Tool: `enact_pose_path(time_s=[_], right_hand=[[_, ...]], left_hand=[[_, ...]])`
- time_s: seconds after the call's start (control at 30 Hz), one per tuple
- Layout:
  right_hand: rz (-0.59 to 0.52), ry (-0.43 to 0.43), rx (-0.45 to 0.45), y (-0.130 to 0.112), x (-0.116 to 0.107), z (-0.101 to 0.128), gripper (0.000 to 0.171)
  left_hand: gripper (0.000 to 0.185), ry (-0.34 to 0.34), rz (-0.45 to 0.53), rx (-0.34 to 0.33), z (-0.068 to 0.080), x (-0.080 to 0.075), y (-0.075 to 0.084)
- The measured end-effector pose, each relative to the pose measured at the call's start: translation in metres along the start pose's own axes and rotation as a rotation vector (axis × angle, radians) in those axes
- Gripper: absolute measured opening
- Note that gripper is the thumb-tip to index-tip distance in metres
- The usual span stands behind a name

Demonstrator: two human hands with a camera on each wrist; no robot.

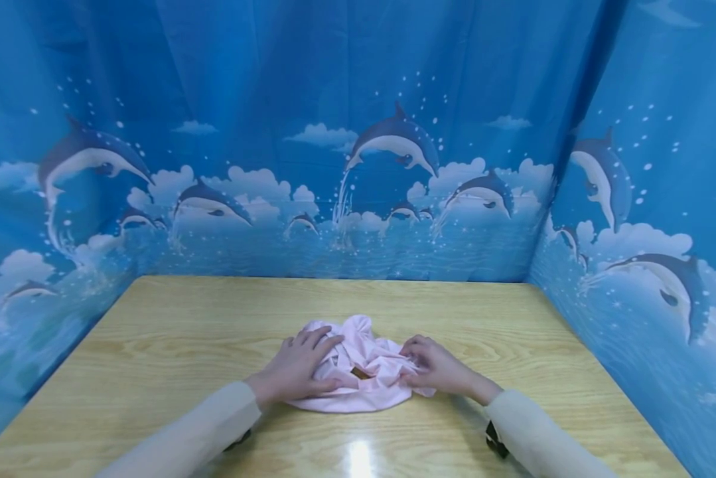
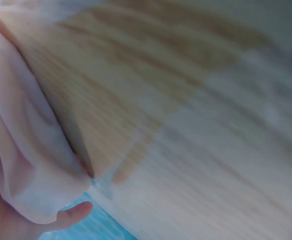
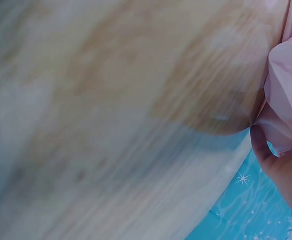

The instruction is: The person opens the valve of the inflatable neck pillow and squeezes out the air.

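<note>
Left hand (image 1: 300,367) lies flat, fingers spread, on the pink cloth (image 1: 358,362); right hand (image 1: 438,366) pinches its edge. Best pin firmly, pull the edge outward along the worktop (image 1: 214,318).

A light wooden table (image 1: 214,332) with a visible grain is standing inside a corner of blue backdrop and is carrying everything in view, its glossy top catching a bright glare near the front edge. A crumpled pale pink cloth (image 1: 363,372) is lying directly on it, a little toward the near side and about midway across. Both of the person's forearms in cream sleeves are resting on the tabletop beside the cloth.
</note>
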State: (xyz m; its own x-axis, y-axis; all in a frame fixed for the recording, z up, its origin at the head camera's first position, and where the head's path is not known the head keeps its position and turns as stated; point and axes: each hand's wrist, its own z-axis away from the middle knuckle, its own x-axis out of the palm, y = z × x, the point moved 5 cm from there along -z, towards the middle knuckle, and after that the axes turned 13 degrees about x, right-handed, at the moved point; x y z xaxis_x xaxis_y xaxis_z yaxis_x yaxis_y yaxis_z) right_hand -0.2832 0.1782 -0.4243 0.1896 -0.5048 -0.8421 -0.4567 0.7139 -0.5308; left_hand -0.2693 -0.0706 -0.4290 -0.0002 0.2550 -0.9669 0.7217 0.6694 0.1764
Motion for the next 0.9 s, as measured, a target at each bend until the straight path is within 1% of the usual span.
enact_pose_path(time_s=[0.23,0.43,0.63,0.7,0.9], right_hand=[[-0.072,0.007,0.028,0.003,-0.002,0.001,0.036],[-0.104,0.011,0.074,0.005,-0.005,0.004,0.040],[-0.134,0.017,0.138,0.008,-0.008,0.005,0.045],[-0.130,0.026,0.138,0.008,-0.009,0.006,0.046],[-0.121,0.056,0.098,0.009,-0.011,0.007,0.044]], left_hand=[[0.079,-0.013,-0.007,-0.049,0.003,-0.005,-0.004],[0.083,-0.028,-0.030,-0.109,0.006,-0.006,-0.012],[0.085,-0.017,-0.038,-0.147,0.010,-0.008,-0.017],[0.085,-0.012,-0.043,-0.161,0.010,-0.009,-0.018],[0.084,-0.008,-0.068,-0.188,0.012,-0.011,-0.019]])
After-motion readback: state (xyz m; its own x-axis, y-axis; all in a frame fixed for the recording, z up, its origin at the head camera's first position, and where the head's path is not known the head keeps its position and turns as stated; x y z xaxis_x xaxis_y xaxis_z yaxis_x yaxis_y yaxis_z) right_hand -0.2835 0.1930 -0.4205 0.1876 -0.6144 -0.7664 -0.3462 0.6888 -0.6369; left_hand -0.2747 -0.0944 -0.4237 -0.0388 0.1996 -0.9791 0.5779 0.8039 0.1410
